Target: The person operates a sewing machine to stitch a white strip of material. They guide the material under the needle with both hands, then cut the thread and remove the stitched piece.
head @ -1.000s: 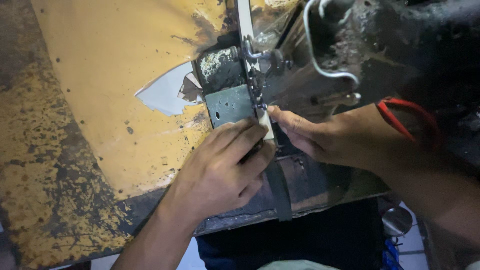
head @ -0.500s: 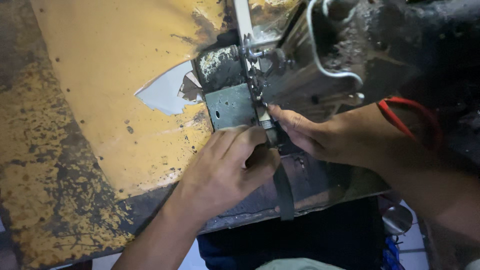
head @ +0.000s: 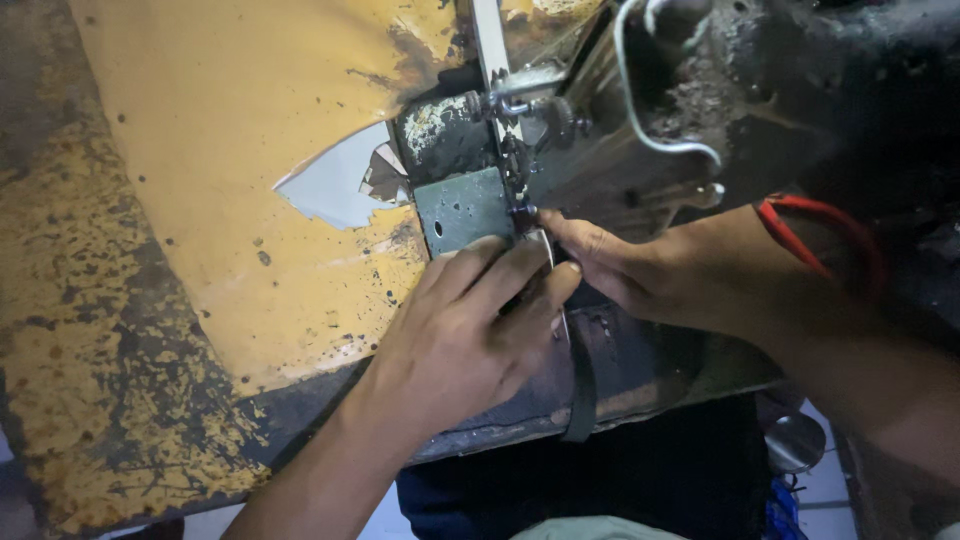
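Your left hand (head: 465, 335) presses flat, fingers together, on the dark strap (head: 578, 375) beside the sewing machine (head: 700, 90); your right hand (head: 640, 270) pinches the strap on the worn yellow table (head: 200, 150).

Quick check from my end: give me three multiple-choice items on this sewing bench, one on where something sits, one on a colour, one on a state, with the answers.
1. Where does the dark strap run?
A. From under the hands, over the bed's near edge
B. Across the far left of the table
C. Over the machine's top

2. What colour is the worn table top?
A. Blue
B. Yellow-orange
C. White

3. How is the left hand?
A. Lifted clear of the machine
B. Fingers laid flat beside the needle area
C. Clenched around the red cord

Answers:
1 A: the strap hangs off the front edge.
2 B: yellow-orange paint, rusted and chipped.
3 B: its fingers press down by the grey metal plate, facing the right hand.
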